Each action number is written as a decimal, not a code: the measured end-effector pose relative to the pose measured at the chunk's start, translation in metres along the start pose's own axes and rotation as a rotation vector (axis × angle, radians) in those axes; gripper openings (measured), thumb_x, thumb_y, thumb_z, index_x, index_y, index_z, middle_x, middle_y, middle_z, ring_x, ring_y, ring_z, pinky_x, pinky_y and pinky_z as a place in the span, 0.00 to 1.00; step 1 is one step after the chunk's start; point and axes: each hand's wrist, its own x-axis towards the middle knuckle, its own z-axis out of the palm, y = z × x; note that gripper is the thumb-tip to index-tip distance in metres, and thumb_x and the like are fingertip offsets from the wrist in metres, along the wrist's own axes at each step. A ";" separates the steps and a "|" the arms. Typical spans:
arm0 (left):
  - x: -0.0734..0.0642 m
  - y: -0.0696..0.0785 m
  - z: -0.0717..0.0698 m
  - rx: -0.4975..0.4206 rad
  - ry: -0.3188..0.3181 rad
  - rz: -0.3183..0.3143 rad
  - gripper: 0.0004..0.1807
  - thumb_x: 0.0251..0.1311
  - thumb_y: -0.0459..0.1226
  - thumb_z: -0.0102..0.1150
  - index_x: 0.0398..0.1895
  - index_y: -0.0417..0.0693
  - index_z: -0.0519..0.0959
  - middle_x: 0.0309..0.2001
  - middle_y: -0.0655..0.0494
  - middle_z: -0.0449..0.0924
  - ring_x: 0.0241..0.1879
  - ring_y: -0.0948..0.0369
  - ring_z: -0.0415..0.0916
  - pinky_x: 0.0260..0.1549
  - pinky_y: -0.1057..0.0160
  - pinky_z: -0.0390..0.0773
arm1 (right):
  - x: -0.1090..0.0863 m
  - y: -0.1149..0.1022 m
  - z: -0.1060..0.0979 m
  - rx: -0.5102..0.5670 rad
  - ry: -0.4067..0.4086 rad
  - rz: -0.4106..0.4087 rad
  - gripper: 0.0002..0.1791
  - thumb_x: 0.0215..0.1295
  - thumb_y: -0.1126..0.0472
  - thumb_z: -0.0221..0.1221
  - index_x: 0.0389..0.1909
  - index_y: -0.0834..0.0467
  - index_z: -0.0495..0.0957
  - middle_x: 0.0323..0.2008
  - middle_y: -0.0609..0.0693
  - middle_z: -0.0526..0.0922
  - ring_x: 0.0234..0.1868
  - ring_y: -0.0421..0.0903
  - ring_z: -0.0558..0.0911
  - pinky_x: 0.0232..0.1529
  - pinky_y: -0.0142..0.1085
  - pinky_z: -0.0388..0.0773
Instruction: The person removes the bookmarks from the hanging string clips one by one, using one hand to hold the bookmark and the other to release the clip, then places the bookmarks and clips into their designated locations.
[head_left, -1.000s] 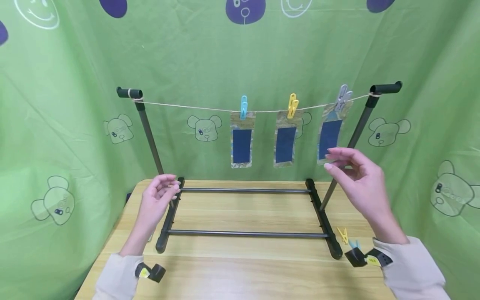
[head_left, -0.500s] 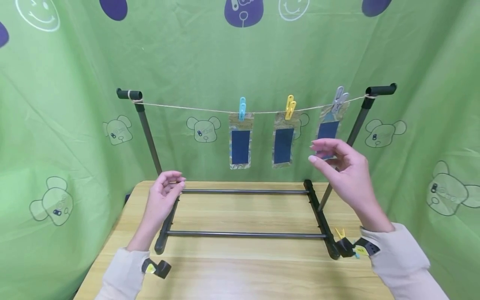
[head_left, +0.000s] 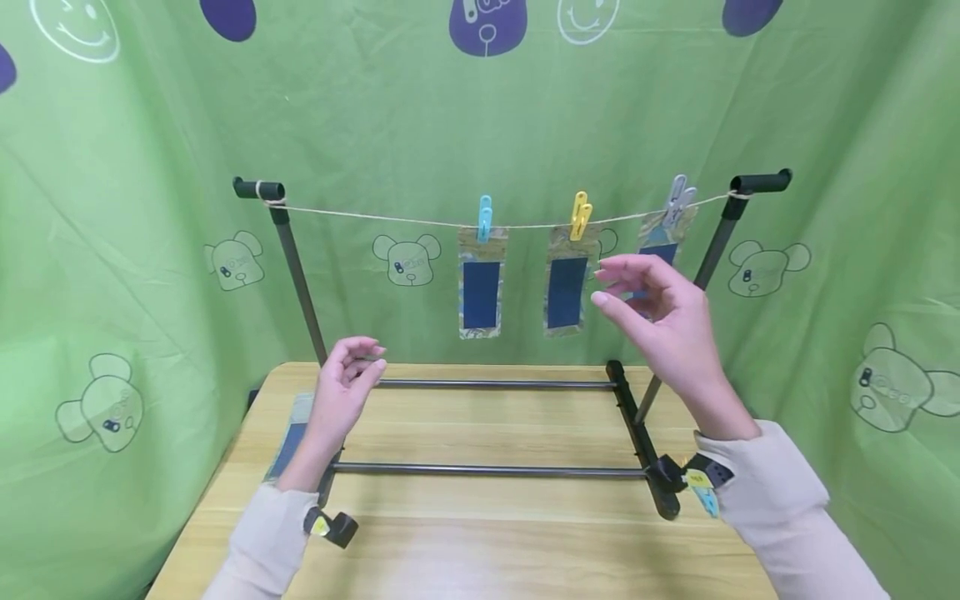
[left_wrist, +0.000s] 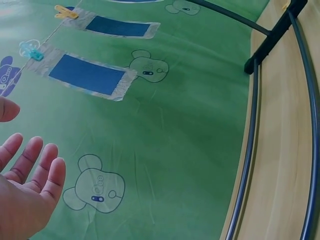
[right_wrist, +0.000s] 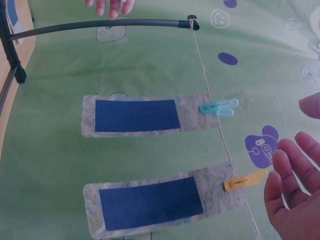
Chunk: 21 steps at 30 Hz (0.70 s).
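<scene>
My left hand (head_left: 345, 400) hovers over the left side of the rack's base, fingers loosely bent and holding nothing. My right hand (head_left: 671, 325) is raised in front of the rightmost strip, thumb and fingers apart with nothing between them. Three patterned strips with dark blue rectangles hang from a string: a middle strip (head_left: 566, 292) under a yellow clothespin (head_left: 581, 218), a left strip (head_left: 481, 296) under a light blue clothespin (head_left: 485, 220), and a right strip (head_left: 658, 248), partly hidden by my right hand, under a greyish-lilac clothespin (head_left: 678, 202).
The string (head_left: 360, 215) runs between two dark posts of a rack, whose base bars (head_left: 487, 470) cross the wooden table (head_left: 465, 542). Another blue-centred strip (head_left: 288, 450) lies at the left, partly behind my forearm. A light blue clothespin (head_left: 707, 500) lies by my right sleeve. Green curtain surrounds everything.
Both hands have moved: the right one left and upward, covering more of the right strip, the left one rightward and slightly up. The strip on the table has come into sight. The hanging strips stay pinned.
</scene>
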 end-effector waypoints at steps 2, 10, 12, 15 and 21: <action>0.002 -0.001 0.002 -0.007 -0.005 -0.001 0.16 0.63 0.24 0.55 0.54 0.34 0.69 0.50 0.39 0.74 0.43 0.58 0.75 0.44 0.67 0.80 | 0.003 -0.002 0.002 0.007 -0.005 0.000 0.18 0.61 0.68 0.64 0.53 0.62 0.77 0.46 0.52 0.82 0.43 0.46 0.78 0.40 0.29 0.78; 0.009 -0.008 0.014 -0.053 -0.017 0.003 0.17 0.62 0.23 0.55 0.54 0.34 0.69 0.51 0.36 0.73 0.44 0.57 0.75 0.47 0.65 0.79 | 0.015 -0.006 0.007 0.056 -0.031 0.014 0.18 0.62 0.68 0.64 0.53 0.62 0.77 0.47 0.53 0.81 0.44 0.47 0.78 0.41 0.31 0.79; 0.010 -0.008 0.017 -0.061 -0.022 -0.001 0.17 0.62 0.23 0.55 0.54 0.33 0.69 0.50 0.36 0.73 0.44 0.55 0.75 0.46 0.65 0.79 | 0.018 -0.005 0.008 0.060 -0.037 0.018 0.18 0.62 0.68 0.64 0.53 0.62 0.77 0.47 0.52 0.81 0.44 0.47 0.78 0.42 0.31 0.79; 0.012 -0.009 0.022 -0.071 -0.032 -0.006 0.17 0.62 0.23 0.55 0.53 0.34 0.69 0.50 0.37 0.73 0.45 0.52 0.74 0.45 0.65 0.80 | 0.022 -0.005 0.010 0.060 -0.042 0.019 0.18 0.62 0.67 0.64 0.53 0.62 0.77 0.48 0.52 0.81 0.44 0.47 0.78 0.43 0.31 0.79; 0.012 -0.013 0.028 -0.072 -0.046 -0.013 0.17 0.62 0.23 0.55 0.53 0.35 0.69 0.50 0.38 0.73 0.45 0.51 0.74 0.46 0.65 0.80 | 0.028 -0.003 0.014 0.052 -0.048 0.013 0.18 0.61 0.67 0.64 0.53 0.63 0.77 0.49 0.54 0.81 0.44 0.46 0.78 0.43 0.31 0.79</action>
